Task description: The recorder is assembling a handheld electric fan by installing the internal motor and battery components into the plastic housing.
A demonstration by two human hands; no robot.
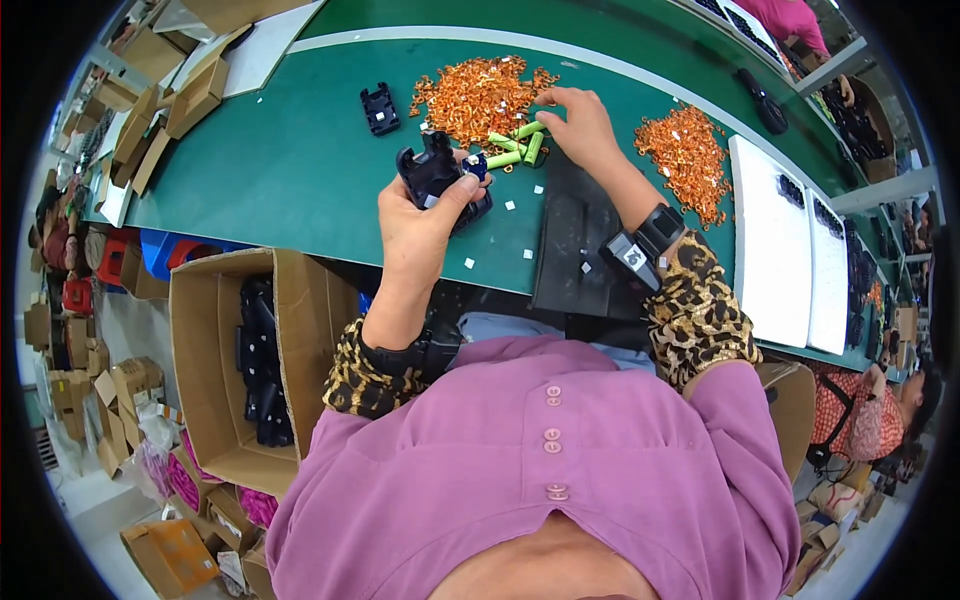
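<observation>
My left hand (415, 225) is closed around a black plastic housing (432, 172), held tilted above the green table. A small blue circuit board (476, 166) shows beside my thumb at the housing's right side. Several light-green cylindrical cells (508, 158) lie just right of it; whether they are joined to the board I cannot tell. My right hand (585, 125) reaches to the right edge of a pile of small orange pieces (478, 100), close above the cells. Its thumb and forefinger are apart, with nothing visible between them. Another black housing (380, 108) lies left of the pile.
A second orange pile (685, 160) lies to the right, beside white foam trays (775, 240) holding black parts. A black mat (575, 240) hangs over the table's front edge. At my left stands a cardboard box (222, 370) with black parts inside. Other people are at the right.
</observation>
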